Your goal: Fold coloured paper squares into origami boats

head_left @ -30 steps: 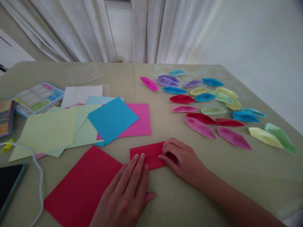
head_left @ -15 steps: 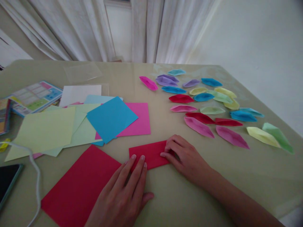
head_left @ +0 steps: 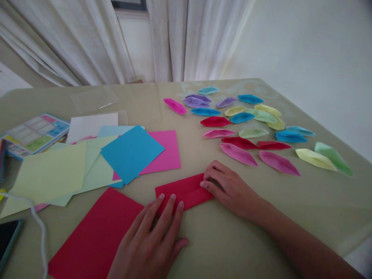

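Observation:
A folded red paper strip (head_left: 188, 190) lies flat on the table in front of me, with a crease along its length. My left hand (head_left: 154, 232) rests with fingers spread, their tips pressing on the strip's left end. At the strip's right end, my right hand (head_left: 225, 188) pinches the edge between thumb and curled fingers. Under and beside my left hand is a larger red paper sheet (head_left: 95, 236), partly covered by it. Beyond the strip, a blue square sheet (head_left: 132, 153) overlaps a pink sheet (head_left: 165, 149).
Several folded paper boats (head_left: 238, 153) in many colours spread over the right and far side. Pale yellow paper (head_left: 52, 168) lies on the left, near a printed booklet (head_left: 37, 133). A white cable (head_left: 42, 236) and a phone (head_left: 8, 240) are at the left edge.
The view has shifted slightly, so the table's things sit a little further left. My left fingertips have spread apart a little on the strip; my right hand keeps its pinch at the right end.

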`<state>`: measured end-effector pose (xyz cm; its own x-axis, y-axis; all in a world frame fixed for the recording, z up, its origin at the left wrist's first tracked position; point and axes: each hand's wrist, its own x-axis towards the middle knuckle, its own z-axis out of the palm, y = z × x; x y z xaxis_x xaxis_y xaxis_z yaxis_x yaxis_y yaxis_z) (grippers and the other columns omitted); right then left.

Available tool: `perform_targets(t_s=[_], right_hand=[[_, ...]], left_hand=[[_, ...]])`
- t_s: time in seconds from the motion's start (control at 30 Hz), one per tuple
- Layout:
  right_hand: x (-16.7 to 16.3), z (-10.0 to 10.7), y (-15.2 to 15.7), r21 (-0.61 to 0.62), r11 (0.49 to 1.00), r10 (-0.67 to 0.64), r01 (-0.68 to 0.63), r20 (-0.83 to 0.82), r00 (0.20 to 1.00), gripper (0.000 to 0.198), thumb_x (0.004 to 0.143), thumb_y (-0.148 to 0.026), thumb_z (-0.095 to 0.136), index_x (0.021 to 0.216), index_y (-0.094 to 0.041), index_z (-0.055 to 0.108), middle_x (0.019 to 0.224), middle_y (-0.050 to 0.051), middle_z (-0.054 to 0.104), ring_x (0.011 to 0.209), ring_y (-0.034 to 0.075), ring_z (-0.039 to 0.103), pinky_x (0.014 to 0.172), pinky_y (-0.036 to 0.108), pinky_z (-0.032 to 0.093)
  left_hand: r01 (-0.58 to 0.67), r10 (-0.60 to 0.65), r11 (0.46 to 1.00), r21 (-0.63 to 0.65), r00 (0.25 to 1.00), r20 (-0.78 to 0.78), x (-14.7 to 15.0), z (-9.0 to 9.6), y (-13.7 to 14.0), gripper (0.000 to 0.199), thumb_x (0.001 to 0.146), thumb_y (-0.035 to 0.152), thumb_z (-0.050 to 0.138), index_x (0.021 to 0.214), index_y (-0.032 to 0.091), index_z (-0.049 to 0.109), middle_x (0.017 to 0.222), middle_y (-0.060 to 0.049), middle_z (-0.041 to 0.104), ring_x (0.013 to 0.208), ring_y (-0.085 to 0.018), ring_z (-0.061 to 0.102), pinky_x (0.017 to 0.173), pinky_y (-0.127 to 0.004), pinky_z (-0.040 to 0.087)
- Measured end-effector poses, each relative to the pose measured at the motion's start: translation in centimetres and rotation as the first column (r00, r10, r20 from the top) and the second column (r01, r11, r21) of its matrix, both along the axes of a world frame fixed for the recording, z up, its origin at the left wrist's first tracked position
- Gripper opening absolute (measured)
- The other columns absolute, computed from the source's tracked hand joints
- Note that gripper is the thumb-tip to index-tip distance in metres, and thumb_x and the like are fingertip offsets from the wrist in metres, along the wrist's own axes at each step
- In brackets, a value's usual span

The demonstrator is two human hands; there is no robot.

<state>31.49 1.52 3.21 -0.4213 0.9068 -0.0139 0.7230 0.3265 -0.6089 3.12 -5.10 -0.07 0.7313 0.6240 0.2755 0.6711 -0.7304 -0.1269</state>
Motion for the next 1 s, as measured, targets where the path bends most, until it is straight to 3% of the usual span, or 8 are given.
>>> perform_targets(t_s=[0.13,0.6,0.87,1.0], right_hand=[[0.48,0.18,0.20,-0.063,0.998,0.023,-0.026,-0.055,0.998,0.017,0.104,-0.029,0.068,0.089,-0.020,0.064,0.101,0.003,0.061,0.092,0.019,0.062,0.083,0.031,0.048],[0.73,-0.42,0.56,-0.054,0.998,0.040,-0.039,0.021,0.999,0.019,0.104,-0.031,0.065,0.089,-0.020,0.064,0.101,0.004,0.062,0.090,0.020,0.063,0.081,0.032,0.048],[0.67,-0.32,0.53,-0.018,0.999,0.031,-0.030,0.030,0.999,0.020,0.102,-0.029,0.069,0.085,-0.020,0.063,0.098,0.003,0.063,0.087,0.019,0.063,0.078,0.031,0.048],[0.79,-0.22,0.53,-0.018,0.999,0.033,-0.033,0.010,0.999,0.020,0.102,-0.029,0.070,0.086,-0.020,0.064,0.098,0.003,0.063,0.087,0.018,0.063,0.078,0.030,0.048]], left_hand=[[-0.006,0.006,1.000,0.000,1.000,0.007,0.06,0.07,0.06,0.053,0.106,0.050,0.053,0.148,0.019,0.062,0.151,-0.007,0.065,0.133,-0.034,0.061,0.105,-0.046,0.047],[-0.082,0.095,0.992,-0.099,0.985,0.143,0.75,0.84,0.11,0.052,0.109,0.056,0.043,0.141,0.023,0.067,0.146,-0.002,0.069,0.132,-0.029,0.061,0.108,-0.042,0.046],[-0.066,0.074,0.989,-0.133,0.996,0.055,0.49,0.59,-0.06,0.058,0.103,0.053,0.057,0.152,0.022,0.057,0.158,-0.003,0.059,0.135,-0.033,0.056,0.107,-0.045,0.052],[-0.046,0.051,0.995,-0.093,0.997,0.055,0.23,0.42,0.12,0.061,0.102,0.055,0.059,0.152,0.021,0.058,0.156,-0.005,0.061,0.137,-0.034,0.055,0.110,-0.046,0.050]])
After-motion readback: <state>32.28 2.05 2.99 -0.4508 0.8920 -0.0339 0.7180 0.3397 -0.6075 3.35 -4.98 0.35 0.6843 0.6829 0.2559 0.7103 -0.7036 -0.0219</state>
